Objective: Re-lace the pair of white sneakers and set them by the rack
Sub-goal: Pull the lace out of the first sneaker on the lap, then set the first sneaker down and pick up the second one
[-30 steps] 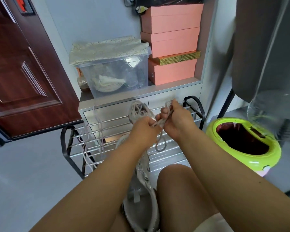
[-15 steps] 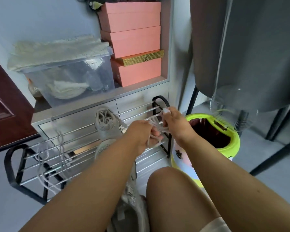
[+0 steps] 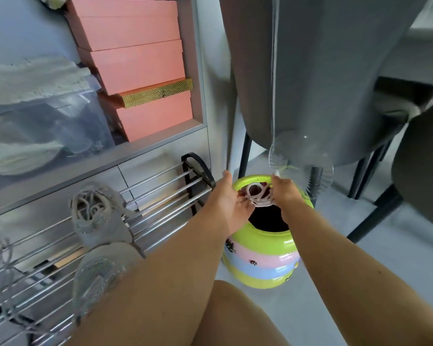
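Lace tangle (image 3: 258, 196) seemingly pinched between left hand (image 3: 231, 196) and right hand (image 3: 284, 192)

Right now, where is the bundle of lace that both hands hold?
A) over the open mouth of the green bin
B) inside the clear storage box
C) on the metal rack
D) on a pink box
A: the left hand and right hand hold the coiled lace over the bin opening.
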The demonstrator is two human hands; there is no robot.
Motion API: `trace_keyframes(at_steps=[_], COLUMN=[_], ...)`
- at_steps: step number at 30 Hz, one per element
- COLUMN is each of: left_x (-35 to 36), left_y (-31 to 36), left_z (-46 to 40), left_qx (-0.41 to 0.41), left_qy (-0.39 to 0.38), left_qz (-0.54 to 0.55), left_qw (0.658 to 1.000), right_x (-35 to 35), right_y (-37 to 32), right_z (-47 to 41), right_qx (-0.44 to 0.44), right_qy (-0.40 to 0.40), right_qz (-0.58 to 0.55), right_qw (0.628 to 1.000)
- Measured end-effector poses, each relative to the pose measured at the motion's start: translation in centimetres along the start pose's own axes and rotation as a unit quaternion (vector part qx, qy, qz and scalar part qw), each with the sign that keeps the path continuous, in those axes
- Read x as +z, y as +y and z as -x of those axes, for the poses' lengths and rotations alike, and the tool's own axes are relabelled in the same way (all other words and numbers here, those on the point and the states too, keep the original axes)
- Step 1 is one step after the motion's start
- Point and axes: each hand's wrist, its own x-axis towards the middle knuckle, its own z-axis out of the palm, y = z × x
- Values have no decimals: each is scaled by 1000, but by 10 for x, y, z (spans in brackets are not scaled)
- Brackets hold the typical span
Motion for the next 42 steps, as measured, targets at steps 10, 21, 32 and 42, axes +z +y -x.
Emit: trace_keyframes(at_steps=[10,21,32,42], left_x=[-25,-106,-195,-190], left_y=[12,47,-3,-14], left_z=[25,179,273,284], left_qx=[72,222,108,14], left_qy=[106,259,353,325], left_qz=[-153,-292,-539,-572], left_qw=[980,894,757,753], right_x=[34,131,118,116], right_y=[-3,-39,-35,-34], right_z=[35,168,268,281], right_qx=[-59,-158,-297,-324], right_qy=[-84,-368,-496,-462], right_qz=[87,91,373,401], right_qw=[991,912,726,722])
